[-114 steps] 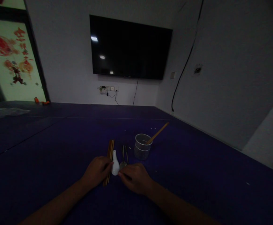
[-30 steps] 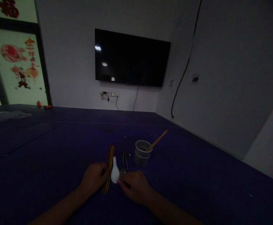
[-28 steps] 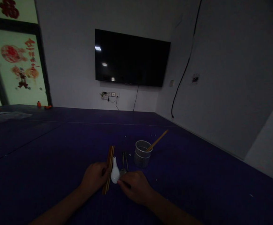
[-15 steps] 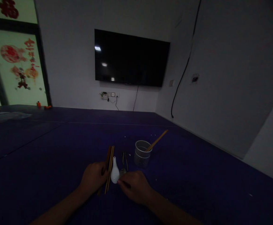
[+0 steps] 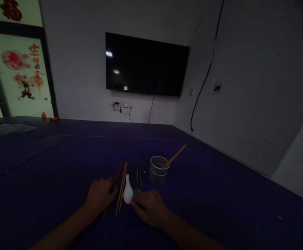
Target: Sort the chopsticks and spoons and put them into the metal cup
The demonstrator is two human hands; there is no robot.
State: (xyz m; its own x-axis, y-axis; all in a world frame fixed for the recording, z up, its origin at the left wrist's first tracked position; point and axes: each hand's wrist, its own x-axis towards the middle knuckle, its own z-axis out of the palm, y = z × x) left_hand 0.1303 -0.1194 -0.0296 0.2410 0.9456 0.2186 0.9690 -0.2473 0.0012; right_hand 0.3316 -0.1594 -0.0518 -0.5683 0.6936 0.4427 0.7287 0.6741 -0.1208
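Note:
My left hand [image 5: 102,192] is closed around dark brown chopsticks [image 5: 118,173], whose ends stick out above and below the fist. Just right of it a lighter pair of chopsticks [image 5: 122,187] lies on the purple surface. A white soup spoon [image 5: 128,191] rests beside that pair, bowl toward me. Next to it lie a metal spoon [image 5: 136,191] and a thin metal utensil [image 5: 140,178], too dark to name. My right hand [image 5: 150,208] is closed, fingertips at the bowls of the two spoons; what it grips, if anything, is hidden.
Behind my right hand stands a grey perforated utensil holder [image 5: 157,175] with a wooden chopstick [image 5: 176,155] leaning out to the right. Small white specks dot the purple surface [image 5: 219,194]. Farther off are a wall-mounted television [image 5: 146,64], a hanging black cable [image 5: 203,85] and plastic sheeting [image 5: 8,130].
My left hand has moved slightly left with the dark chopsticks, opening a gap to the lighter pair. My right hand has barely moved.

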